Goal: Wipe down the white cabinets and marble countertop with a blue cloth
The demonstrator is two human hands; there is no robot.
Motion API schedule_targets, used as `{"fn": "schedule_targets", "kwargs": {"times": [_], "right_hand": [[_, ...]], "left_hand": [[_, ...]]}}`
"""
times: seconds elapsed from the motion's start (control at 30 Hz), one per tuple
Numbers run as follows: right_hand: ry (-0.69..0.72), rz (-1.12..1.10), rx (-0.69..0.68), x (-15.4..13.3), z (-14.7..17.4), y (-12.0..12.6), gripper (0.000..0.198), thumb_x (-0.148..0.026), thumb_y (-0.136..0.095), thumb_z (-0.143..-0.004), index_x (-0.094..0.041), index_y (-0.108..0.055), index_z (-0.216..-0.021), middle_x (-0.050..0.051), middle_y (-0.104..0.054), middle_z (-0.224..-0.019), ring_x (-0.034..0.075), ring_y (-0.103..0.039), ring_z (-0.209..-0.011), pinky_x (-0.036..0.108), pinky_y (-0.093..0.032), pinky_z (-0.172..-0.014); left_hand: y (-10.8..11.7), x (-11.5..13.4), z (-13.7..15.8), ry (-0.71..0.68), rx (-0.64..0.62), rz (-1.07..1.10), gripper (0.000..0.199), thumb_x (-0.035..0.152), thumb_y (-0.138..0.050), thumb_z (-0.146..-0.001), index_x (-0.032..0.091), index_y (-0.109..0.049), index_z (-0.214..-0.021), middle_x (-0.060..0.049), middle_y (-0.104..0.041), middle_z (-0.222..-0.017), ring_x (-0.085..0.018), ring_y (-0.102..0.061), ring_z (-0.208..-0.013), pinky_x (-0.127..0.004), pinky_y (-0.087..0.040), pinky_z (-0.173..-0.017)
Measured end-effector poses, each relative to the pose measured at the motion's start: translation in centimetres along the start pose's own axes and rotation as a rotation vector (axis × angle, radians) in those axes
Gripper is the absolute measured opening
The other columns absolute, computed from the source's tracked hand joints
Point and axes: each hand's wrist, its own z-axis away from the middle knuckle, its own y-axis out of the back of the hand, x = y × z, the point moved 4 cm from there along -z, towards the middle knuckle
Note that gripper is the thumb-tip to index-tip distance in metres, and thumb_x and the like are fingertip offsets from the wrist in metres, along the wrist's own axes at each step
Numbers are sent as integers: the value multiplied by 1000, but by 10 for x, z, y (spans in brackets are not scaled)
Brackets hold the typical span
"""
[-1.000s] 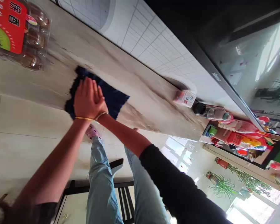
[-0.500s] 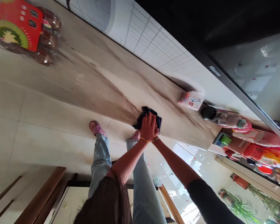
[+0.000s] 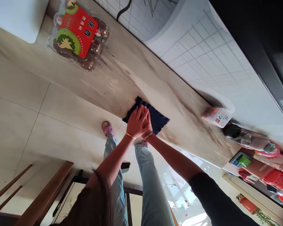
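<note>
Dark cloth (image 3: 158,120) slid nearer kiwi pack (image 3: 79,34); hands (image 3: 136,123) overlapped, pressed flat on it.

Two hands (image 3: 135,123), two bracelets (image 3: 131,136) and one dark cloth (image 3: 157,118) are seen at the centre of the frame. One fruit pack (image 3: 80,33) is shown at upper left, one small box (image 3: 217,117) at centre right. Two pink shoes (image 3: 107,128) are counted below centre; one flowerpot (image 3: 248,204) is shown at lower right.
</note>
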Motion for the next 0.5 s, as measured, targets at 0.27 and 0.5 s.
{"fn": "schedule_targets", "kwargs": {"times": [0.27, 0.5], "right_hand": [[542, 655, -139, -154, -92, -143, 56, -9, -40, -103, 10, -29, -155, 23, -17, -171, 27, 3, -161, 51, -1, -131], [450, 97, -271, -125, -73, -102, 46, -4, -48, -97, 1, -53, -142, 12, -35, -167, 19, -15, -160, 39, -5, -133]], "left_hand": [[143, -168, -17, 130, 174, -75, 86, 63, -48, -93, 14, -33, -162, -15, -24, -171, -36, -22, -159, -52, -21, -129], [109, -130, -5, 278, 218, -112, 91, 57, -55, -91, 8, -28, -163, -20, -15, -172, -38, -11, -161, -55, -14, -131]]}}
